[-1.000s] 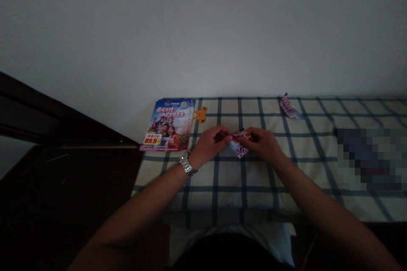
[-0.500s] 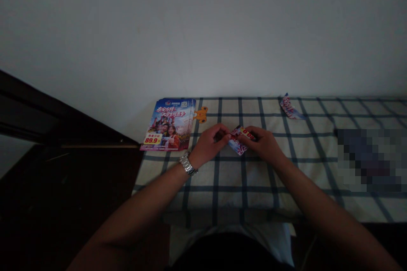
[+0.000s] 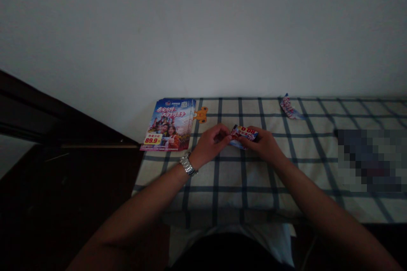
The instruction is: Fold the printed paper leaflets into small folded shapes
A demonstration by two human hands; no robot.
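A small folded piece of printed paper (image 3: 247, 132), blue, red and yellow with large digits, is held between both hands above the checked cloth (image 3: 229, 173). My left hand (image 3: 211, 144) pinches its left corner between thumb and forefinger. From the other side my right hand (image 3: 262, 144) grips it, the thumb lying over the print and the fingers behind it. A metal watch (image 3: 188, 164) circles my left wrist. Left of the hands lies a stack of flyers (image 3: 170, 123) in similar colours, marked 89.9.
An orange bear-shaped piece (image 3: 201, 114) lies beside the flyers. Near the wall, a curled strip of printed paper (image 3: 288, 108) rests on the cloth. At the right is a blurred-out dark object (image 3: 369, 161). The table's left edge drops to a dark floor.
The folded paper has turned in my fingers, so its yellow strip with digits now faces up more fully. My right hand has shifted slightly; the left has barely moved.
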